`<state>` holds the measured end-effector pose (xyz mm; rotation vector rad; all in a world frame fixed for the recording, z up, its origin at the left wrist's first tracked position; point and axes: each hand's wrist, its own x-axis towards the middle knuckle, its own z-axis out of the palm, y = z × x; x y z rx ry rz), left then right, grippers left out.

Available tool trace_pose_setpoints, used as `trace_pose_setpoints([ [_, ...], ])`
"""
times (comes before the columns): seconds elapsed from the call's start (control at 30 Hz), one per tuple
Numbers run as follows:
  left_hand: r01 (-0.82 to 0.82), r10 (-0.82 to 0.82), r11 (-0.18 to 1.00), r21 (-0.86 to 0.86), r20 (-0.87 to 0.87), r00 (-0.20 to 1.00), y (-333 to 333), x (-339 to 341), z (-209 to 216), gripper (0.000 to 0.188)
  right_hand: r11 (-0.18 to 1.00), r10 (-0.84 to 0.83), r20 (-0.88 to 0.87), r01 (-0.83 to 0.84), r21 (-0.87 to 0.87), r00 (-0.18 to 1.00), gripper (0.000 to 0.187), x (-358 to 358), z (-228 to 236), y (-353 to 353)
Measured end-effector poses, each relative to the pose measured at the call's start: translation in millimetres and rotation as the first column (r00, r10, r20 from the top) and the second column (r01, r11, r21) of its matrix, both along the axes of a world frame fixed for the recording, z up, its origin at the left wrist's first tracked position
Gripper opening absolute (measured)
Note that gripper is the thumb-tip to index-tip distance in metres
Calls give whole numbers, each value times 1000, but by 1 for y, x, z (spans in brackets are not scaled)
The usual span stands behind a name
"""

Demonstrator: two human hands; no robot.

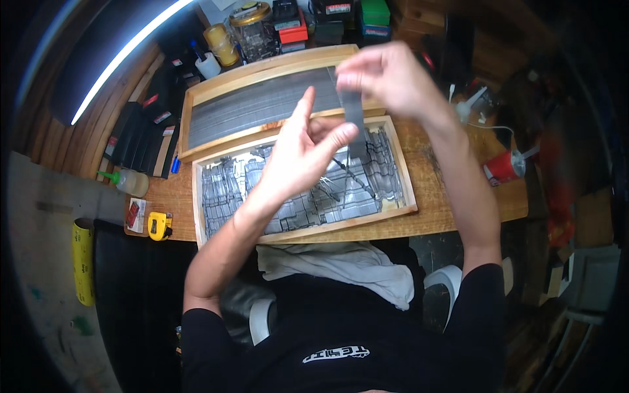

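Note:
My right hand [390,82] is raised over the far wooden tray, pinching the upper end of a dark grey flat strip [354,111]. The strip hangs down between my hands. My left hand [301,150] has its fingers spread, index pointing up, thumb against or just in front of the strip; whether it touches cannot be told. Beneath lies a shallow wooden tray [314,230], packed with grey, silvery pieces [295,213] in an uneven pattern. A thin dark stick-like thing [357,177] crosses them. Long grey strips [242,114] fill the far tray [275,67].
At the left stand a glue bottle [133,182] and a yellow tape measure [159,226]. A red cup [504,169] and a white-nozzled bottle [470,105] are at right. Jars [252,29] and small boxes line the back. A white cloth [347,265] lies on my lap.

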<state>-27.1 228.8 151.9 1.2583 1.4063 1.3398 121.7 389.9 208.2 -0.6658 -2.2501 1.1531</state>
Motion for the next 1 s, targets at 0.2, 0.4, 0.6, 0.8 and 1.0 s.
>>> trace_pose_setpoints([
  [0.2, 55, 85, 966, 251, -516, 852, 22, -34, -22, 30, 935, -315, 183, 337, -109, 931, 21, -38, -22, 132],
  [0.4, 321, 51, 890, 325, -770, 636, 37, -37, -31, 40, 925, -149, 349, 255, -282, 925, 20, -61, -64, 145],
  [0.6, 486, -35, 833, 265, -851, 524, 74, -22, -46, 54, 972, -182, 602, 236, -12, 777, 21, -78, -63, 142],
  [0.8, 454, -46, 855, 252, -834, 550, 79, -17, -49, 57, 849, -407, 549, 81, 522, 730, 27, -77, -69, 125],
  [1.0, 313, 8, 928, 203, -850, 527, 72, -54, -48, 60, 938, -322, 706, 311, 150, 631, 24, -71, -30, 75],
])
